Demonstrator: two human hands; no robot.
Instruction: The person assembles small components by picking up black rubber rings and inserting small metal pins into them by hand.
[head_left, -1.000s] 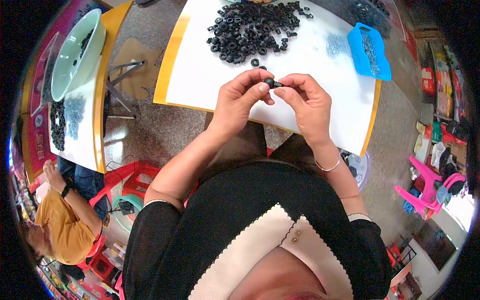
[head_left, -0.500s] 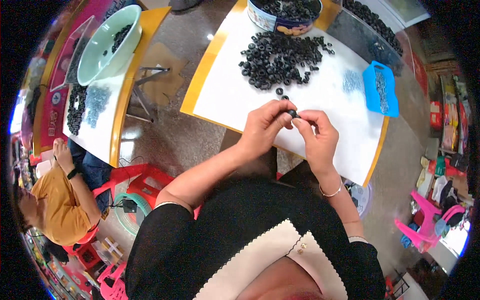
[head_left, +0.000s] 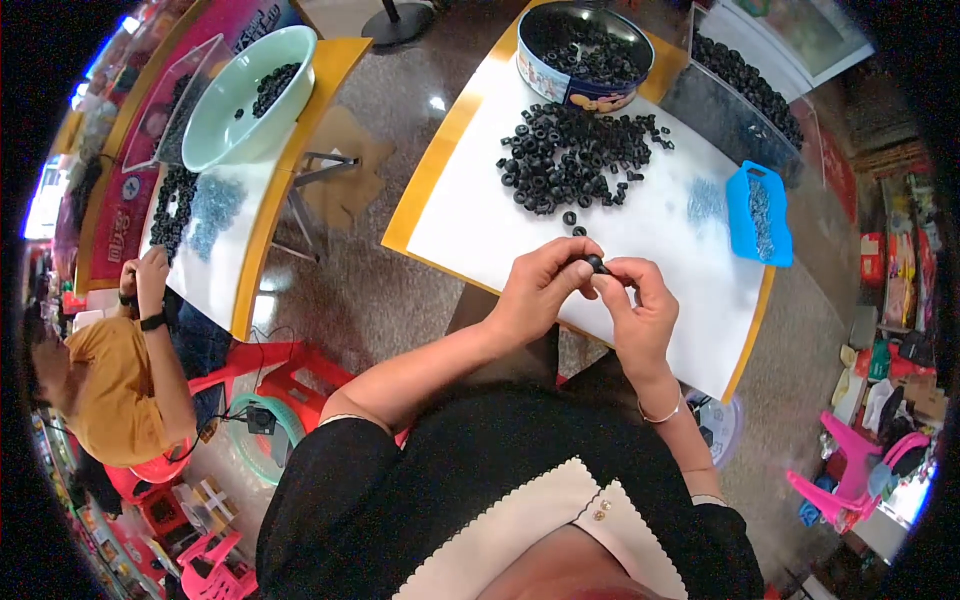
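Observation:
Over the near edge of the white-topped table [head_left: 460,225], my two hands meet fingertip to fingertip. Between thumb and fingers, my left hand [head_left: 545,290] grips a small black round part [head_left: 596,264]. My right hand [head_left: 643,308] pinches at the same part from the other side; whether it also holds a tiny metal piece is hidden by the fingers. Just beyond the hands lie two loose black rings [head_left: 570,218]. Farther back spreads a heap of similar black parts [head_left: 560,155]. Thin silvery pieces [head_left: 706,200] lie in a patch to its right.
Behind the heap stands a round tin [head_left: 600,97] of black parts. A blue tray [head_left: 741,225] of silvery pieces sits at the right edge, near a clear box [head_left: 725,115]. On the left table are a pale green basin [head_left: 205,130] and black parts; another person [head_left: 125,390] works there.
The view has tilted, so the tables and heap appear lower. My hands keep their pinch on the black part. The other person's hands have risen to their table's edge.

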